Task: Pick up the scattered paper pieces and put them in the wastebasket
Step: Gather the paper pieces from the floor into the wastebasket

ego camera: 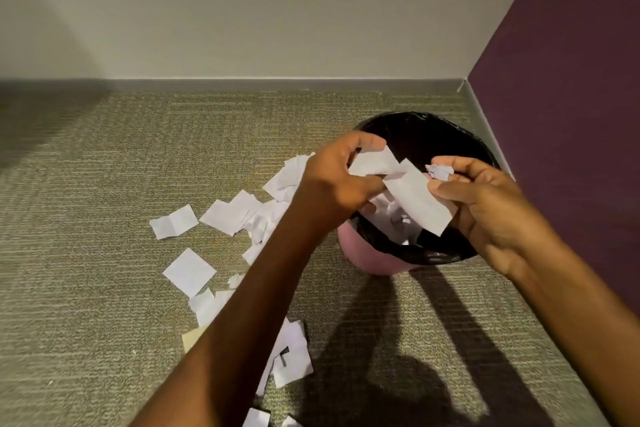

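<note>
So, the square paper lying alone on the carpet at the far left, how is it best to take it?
Pinch the folded paper piece at its raised near-left edge, coming from above-left; its centre crease lifts it slightly off the carpet.

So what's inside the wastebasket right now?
The wastebasket has a black liner; some white paper pieces lie inside. Both hands and the held papers hide the rest.

Dim warm light, hard arm shadows on carpet (86,218), wide-angle bowing.

Office corner: carpet tiles (104,218), baseboard (242,85).
</note>
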`<state>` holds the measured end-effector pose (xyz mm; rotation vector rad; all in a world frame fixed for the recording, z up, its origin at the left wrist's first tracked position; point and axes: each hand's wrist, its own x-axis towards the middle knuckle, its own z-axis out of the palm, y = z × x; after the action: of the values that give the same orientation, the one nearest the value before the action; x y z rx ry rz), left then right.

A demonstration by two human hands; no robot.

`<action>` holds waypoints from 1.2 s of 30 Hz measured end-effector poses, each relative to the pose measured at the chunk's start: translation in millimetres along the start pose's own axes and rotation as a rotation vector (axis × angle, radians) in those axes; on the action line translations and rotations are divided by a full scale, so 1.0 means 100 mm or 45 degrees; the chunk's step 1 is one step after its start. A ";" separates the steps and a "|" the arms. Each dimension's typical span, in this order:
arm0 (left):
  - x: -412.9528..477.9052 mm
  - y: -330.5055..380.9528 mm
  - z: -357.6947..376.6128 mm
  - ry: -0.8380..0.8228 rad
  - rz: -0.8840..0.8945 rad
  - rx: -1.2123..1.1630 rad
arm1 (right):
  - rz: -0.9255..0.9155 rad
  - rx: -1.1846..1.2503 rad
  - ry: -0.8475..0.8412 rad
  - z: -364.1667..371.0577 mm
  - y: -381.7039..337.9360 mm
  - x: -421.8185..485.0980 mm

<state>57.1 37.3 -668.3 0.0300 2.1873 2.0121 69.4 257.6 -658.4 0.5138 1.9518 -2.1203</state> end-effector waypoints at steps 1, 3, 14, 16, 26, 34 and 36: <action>0.03 -0.01 0.04 -0.024 -0.032 -0.011 | 0.018 0.005 0.014 0.00 0.02 0.04; 0.06 -0.01 0.09 -0.040 -0.079 0.001 | 0.047 -0.003 0.031 -0.02 0.06 0.10; -0.16 -0.11 -0.07 0.059 -0.124 -0.114 | 0.015 -0.107 0.049 -0.01 0.11 0.05; -0.26 -0.14 -0.21 0.114 -0.136 -0.138 | -0.030 -0.139 0.049 0.00 0.06 -0.01; -0.98 -1.29 -1.36 0.581 -0.540 0.062 | 0.011 -0.293 -0.745 0.65 -0.04 -0.66; -1.69 -2.47 -1.66 0.365 -0.722 0.828 | 0.211 -0.656 -1.017 1.32 1.09 -0.40; -1.78 -2.56 -1.60 0.281 -0.731 0.948 | 0.159 -0.878 -0.981 1.40 1.53 -0.27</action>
<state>235.8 -166.1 -889.9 -0.6632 2.5513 0.8832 137.8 101.1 -780.0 -0.2717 1.8963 -1.1548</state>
